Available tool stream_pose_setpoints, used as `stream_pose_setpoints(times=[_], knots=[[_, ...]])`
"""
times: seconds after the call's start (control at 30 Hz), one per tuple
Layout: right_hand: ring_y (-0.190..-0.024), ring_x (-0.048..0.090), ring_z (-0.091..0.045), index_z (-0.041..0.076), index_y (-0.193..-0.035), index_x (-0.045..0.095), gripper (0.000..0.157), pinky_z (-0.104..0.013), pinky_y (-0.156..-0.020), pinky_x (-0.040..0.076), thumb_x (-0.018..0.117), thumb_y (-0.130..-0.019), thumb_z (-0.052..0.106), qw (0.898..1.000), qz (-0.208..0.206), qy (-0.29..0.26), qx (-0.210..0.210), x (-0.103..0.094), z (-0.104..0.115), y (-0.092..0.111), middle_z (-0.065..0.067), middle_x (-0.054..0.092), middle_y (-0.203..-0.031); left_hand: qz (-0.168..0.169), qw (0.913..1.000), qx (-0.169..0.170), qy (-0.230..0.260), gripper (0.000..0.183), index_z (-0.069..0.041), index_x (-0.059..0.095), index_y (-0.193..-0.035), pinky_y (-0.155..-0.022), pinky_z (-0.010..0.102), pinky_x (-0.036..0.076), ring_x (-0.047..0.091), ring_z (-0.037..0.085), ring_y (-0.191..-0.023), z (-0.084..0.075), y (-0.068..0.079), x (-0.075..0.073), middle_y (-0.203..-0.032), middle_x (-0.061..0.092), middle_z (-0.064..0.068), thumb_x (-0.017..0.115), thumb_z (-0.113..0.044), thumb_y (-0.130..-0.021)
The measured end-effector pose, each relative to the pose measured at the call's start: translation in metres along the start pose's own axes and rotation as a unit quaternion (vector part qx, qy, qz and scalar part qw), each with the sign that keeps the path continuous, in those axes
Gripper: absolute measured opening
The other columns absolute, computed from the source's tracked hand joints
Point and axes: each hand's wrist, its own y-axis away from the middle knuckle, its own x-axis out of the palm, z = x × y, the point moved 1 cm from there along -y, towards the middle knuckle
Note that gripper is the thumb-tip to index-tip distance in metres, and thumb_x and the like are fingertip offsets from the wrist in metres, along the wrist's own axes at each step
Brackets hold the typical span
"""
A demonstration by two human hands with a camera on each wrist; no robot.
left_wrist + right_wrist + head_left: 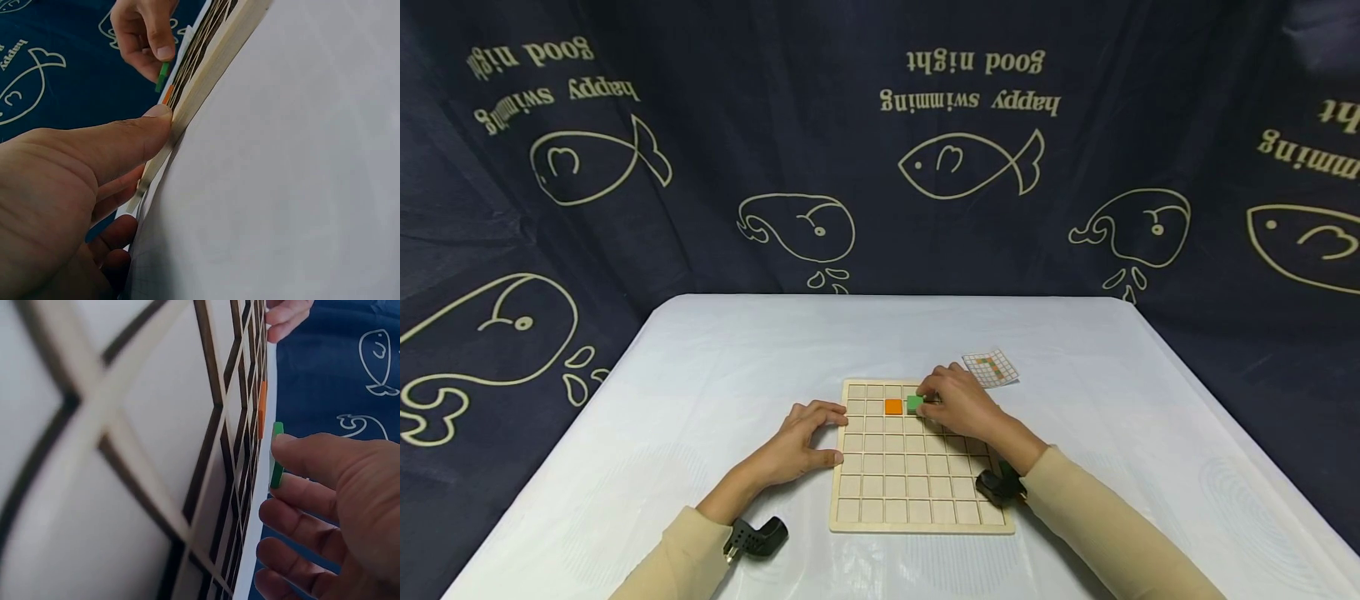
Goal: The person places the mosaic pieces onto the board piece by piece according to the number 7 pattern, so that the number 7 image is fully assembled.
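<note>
A wooden grid board (922,528) lies on the table, its cells framed by thin raised strips. My right hand (958,400) pinches a green square tile (914,405) between thumb and index finger, over the second row from the far edge. In the right wrist view the green tile (277,456) is held just off the grid, its other fingers loosely bent. An orange tile (892,407) sits in a cell of that same row, just left of the green one. My left hand (793,442) rests against the board's left edge, thumb (134,134) and fingertips touching it.
A small printed card (991,367) with a coloured grid pattern lies beyond the board's far right corner. A white cloth (760,342) covers the table. Behind hangs a dark blue curtain (715,100) with fish and whale drawings.
</note>
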Motion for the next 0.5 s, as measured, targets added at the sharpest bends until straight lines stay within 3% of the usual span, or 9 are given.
stream_pose_setpoints(times=[0.5], knots=[[-0.077,0.044,-0.012,0.013,-0.099,0.071,0.023,-0.030,-0.072,0.037,0.074,-0.081,0.028,1.000,0.015,0.017,-0.006,0.0029,-0.0001,-0.0038,0.002,0.063,-0.088,0.006,1.0000,-0.005,0.004,0.046,-0.014,0.058,-0.121,-0.097,0.042,0.029,0.035,0.016,-0.112,-0.0003,0.0004,-0.0001,-0.140,0.046,-0.003,0.075,-0.026,-0.080]])
